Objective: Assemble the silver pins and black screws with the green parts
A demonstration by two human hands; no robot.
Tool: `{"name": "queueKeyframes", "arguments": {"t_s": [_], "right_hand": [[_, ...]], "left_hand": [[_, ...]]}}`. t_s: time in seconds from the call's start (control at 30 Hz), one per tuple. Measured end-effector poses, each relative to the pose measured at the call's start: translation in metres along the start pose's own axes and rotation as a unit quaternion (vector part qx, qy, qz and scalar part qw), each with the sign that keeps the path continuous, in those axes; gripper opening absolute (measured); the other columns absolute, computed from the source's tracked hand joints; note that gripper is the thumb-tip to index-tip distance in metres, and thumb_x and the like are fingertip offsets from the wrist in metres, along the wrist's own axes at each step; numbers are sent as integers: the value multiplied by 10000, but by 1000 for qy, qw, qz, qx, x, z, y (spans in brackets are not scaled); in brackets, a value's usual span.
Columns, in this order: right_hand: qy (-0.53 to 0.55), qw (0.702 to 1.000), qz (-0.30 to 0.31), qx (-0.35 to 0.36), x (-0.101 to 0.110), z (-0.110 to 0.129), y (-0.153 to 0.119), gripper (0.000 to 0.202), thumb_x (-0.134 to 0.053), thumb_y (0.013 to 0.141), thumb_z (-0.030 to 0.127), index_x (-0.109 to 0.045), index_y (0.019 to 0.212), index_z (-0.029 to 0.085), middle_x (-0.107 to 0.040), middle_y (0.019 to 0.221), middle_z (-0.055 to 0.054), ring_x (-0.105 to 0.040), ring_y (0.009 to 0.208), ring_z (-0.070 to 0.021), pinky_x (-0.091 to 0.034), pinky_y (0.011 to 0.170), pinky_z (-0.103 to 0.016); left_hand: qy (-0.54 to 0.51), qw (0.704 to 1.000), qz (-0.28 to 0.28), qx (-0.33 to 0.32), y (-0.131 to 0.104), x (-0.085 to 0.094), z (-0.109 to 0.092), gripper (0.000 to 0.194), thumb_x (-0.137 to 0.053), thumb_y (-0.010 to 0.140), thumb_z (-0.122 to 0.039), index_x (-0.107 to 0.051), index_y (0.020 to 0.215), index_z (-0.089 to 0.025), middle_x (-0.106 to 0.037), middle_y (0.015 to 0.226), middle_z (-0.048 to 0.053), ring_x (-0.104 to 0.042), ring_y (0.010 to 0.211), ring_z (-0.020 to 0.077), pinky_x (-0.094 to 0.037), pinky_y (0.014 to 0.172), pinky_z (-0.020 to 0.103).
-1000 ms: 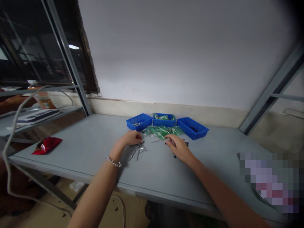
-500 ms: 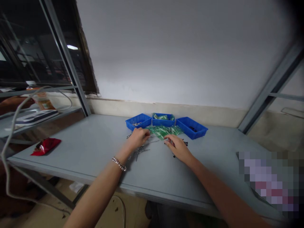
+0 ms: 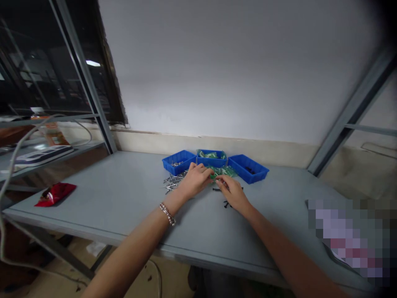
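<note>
My left hand (image 3: 196, 181), with a beaded bracelet on its wrist, and my right hand (image 3: 232, 191) meet fingertip to fingertip over the middle of the table. Both have their fingers pinched; whatever lies between them is too small to make out. Just behind the fingertips lies a pile of green-and-white plastic packets (image 3: 228, 170). Thin silver metal pins (image 3: 171, 182) lie in a heap left of my left hand, partly covered by it. Black screw-like pieces (image 3: 227, 204) are scattered beside and under my right hand.
Three blue bins stand near the wall: the left bin (image 3: 169, 164) with silver pieces, the middle bin (image 3: 211, 162) with packets, the right bin (image 3: 256, 177) with black pieces. A red wrapper (image 3: 57, 193) lies at the left; a pixelated object (image 3: 347, 240) lies right.
My left hand has moved right from the silver pins to my right hand's fingertips, uncovering more of the heap. My right hand has barely moved.
</note>
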State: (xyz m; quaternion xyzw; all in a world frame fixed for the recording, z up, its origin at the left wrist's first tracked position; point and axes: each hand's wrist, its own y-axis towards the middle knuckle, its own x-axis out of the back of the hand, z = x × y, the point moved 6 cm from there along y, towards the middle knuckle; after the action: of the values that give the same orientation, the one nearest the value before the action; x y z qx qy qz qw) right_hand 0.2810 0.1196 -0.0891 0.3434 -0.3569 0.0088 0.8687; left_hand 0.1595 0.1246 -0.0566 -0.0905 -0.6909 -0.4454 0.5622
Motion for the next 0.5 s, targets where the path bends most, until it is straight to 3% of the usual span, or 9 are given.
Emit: {"name": "queueKeyframes", "arguments": {"t_s": [0.2,0.3,0.5], "right_hand": [[9,1000,-4,4,-1,1,0,126,-439,821,203,-546,755,190,-563,704,-19,-522,668,-148,-401,608,-261],[7,1000,-18,-4,2,1,1,121,-446,810,199,-539,733,184,-555,685,-16,-514,646,-143,-391,583,-252],[-12,999,-34,8,7,4,0,120,-444,811,213,-543,752,179,-544,684,-23,-510,637,-146,-388,574,-250]], "left_hand": [[-47,998,-40,3,-7,-3,-3,210,-486,856,-342,-526,979,-177,-623,892,35,-498,862,182,-263,734,320],[-105,992,-56,45,-11,-7,7,293,-536,808,-412,-539,980,-176,-601,946,45,-508,865,183,-305,753,313],[-256,956,-38,138,-14,-18,27,370,-387,875,-398,-610,753,-129,-567,700,29,-491,639,128,-361,621,242]]}}
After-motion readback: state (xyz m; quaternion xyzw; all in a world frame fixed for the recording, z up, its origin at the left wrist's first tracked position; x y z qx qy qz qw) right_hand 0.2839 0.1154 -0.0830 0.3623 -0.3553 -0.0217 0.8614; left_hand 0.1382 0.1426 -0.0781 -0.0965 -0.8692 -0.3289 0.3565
